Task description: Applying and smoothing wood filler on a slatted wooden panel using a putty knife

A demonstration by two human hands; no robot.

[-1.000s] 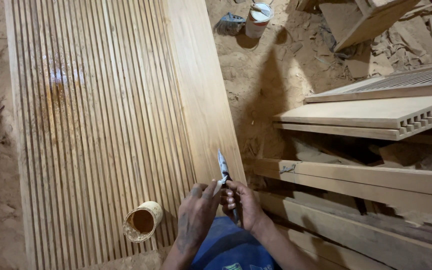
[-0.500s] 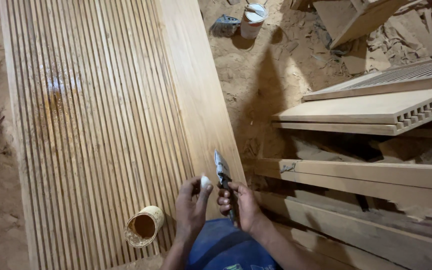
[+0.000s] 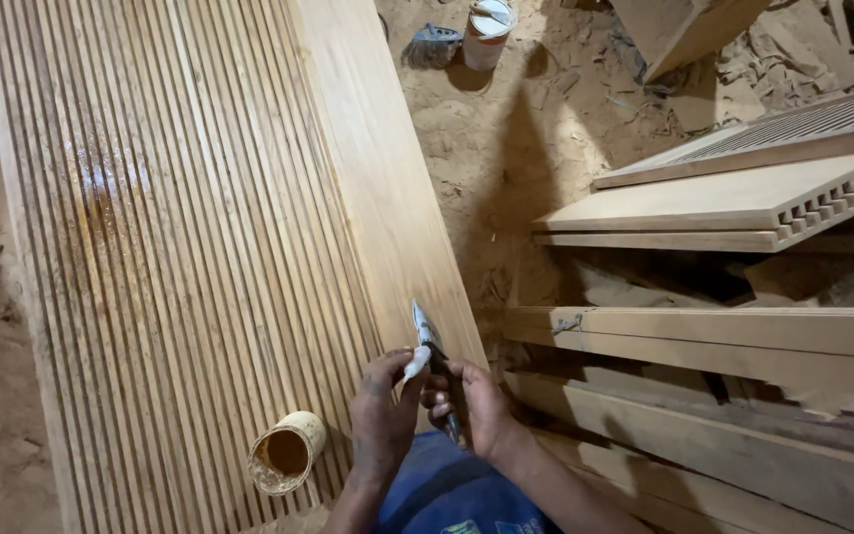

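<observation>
While the right hand [image 3: 471, 407] is closed around the handle of a putty knife [image 3: 429, 341], blade pointing up toward mid-frame, the left hand [image 3: 384, 420] pinches a small white lump of filler [image 3: 415, 363] between thumb and fingertips, right against the blade's lower edge. Both hands sit low centre of the frame, above a blue-clad knee [image 3: 447, 494].

Doing this well, as a judgement: keep the blade steady and flat-faced, load only a small dab near the tip, wipe off excess on the edge so it doesn't drop onto the wood. Left fingers should press the lump on rather than smear it.

Knife look: narrow, pointed metal blade, pale grey with light residue, dark handle mostly hidden in the fist. Filler is off-white, soft-looking, irregular blob. Too small to tell texture further.

Around it: a big grooved wooden panel [image 3: 180, 247] fills the left half, long parallel ribs, with a wet glossy orange-brown patch [image 3: 101, 198] at upper left. The panel's smooth flat margin runs along its right side, just under the hands. An open small tin [image 3: 287, 453] lies on its side on the ribs at lower left of the hands, brownish inside. Upper centre, on sandy floor [image 3: 516, 129]: a white can [image 3: 487, 30] and a brush [image 3: 434, 44] beside it. Right side: stacked slotted boards [image 3: 724, 208] and plain planks [image 3: 704, 331].
</observation>
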